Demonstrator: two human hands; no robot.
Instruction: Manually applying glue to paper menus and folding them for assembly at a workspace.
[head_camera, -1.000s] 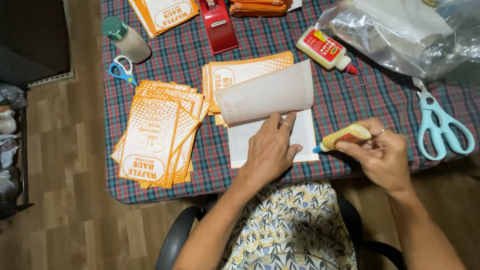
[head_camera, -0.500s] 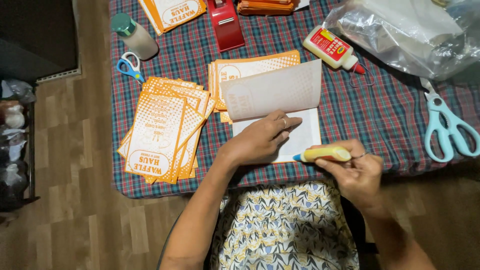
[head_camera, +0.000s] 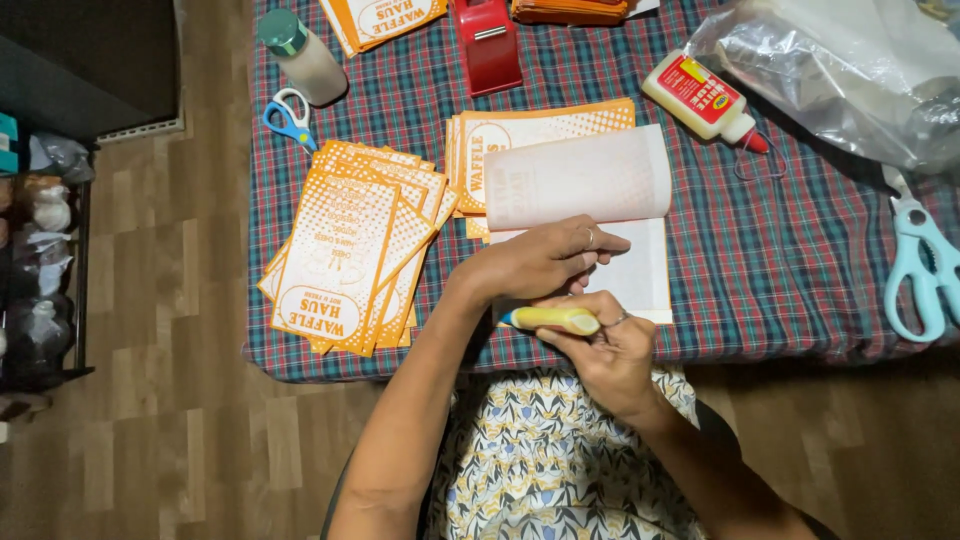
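since the earlier frame the right hand (head_camera: 612, 355) has carried the yellow glue stick (head_camera: 553, 319) leftward, so it now lies across the near edge of the white sheet (head_camera: 640, 275), low in the centre of the frame, fingers closed round it. left hand (head_camera: 545, 262) rests flat and spread on that sheet, seemingly pinning it while its upper flap (head_camera: 577, 178) curls up. orange printed cards (head_camera: 350, 250) fan out at centre left on the plaid bench (head_camera: 790, 260). clear plastic bag (head_camera: 850, 70) at upper right; contents unclear.
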